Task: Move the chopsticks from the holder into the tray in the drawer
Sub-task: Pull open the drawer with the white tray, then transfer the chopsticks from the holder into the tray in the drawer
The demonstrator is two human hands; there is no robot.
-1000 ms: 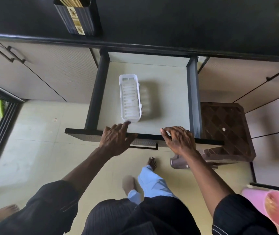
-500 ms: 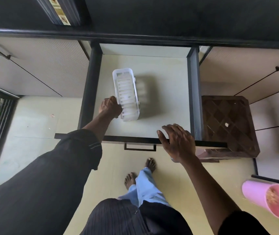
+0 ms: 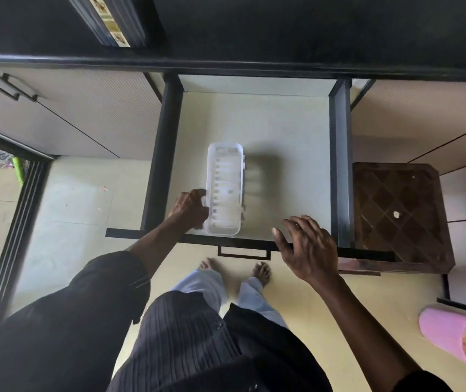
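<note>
Soft daylight enters from the left side, so the tray (image 3: 225, 189) throws a blurred grey shadow to the right on the pale drawer (image 3: 280, 128) floor. The black countertop (image 3: 282, 26) at the top is very dark, almost without detail. The wide lens bends straight lines near the edges, and the whole picture is slightly soft.

The tray (image 3: 225, 190) is white slotted plastic, faintly glossy. The drawer (image 3: 271, 125) has a pale matt laminate floor and dark matt sides. The countertop (image 3: 282, 29) is black, smooth. The stool (image 3: 398, 210) looks glossy brown moulded plastic; the bucket (image 3: 449, 338) pink plastic.
</note>
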